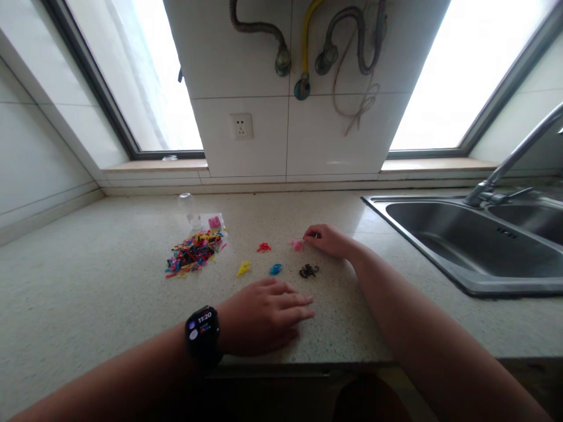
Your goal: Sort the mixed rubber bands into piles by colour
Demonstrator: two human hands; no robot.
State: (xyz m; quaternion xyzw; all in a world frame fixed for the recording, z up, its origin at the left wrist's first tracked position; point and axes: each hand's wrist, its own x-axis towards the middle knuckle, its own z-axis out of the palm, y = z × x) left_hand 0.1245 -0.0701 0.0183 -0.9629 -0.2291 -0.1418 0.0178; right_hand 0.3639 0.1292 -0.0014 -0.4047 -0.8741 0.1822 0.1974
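Note:
My right hand [328, 239] reaches to the right edge of a small pink pile of rubber bands [297, 245], fingertips pinched together; whatever is between them is too small to make out. Lying flat near the counter's front edge, my left hand [268, 316] has its fingers stretched out and holds nothing. Beyond it are small piles of yellow bands [243, 268], blue bands [275, 269], black bands [308, 271] and red bands [264, 247]. A large mixed heap of coloured bands [193, 253] lies further left.
Behind the mixed heap are a clear plastic container [190, 210] and a pink item [214, 222] on a clear wrapper. A steel sink [440, 240] with a faucet [488, 187] is set into the counter at right. The tiled wall bears a socket [241, 126] and hoses [308, 35].

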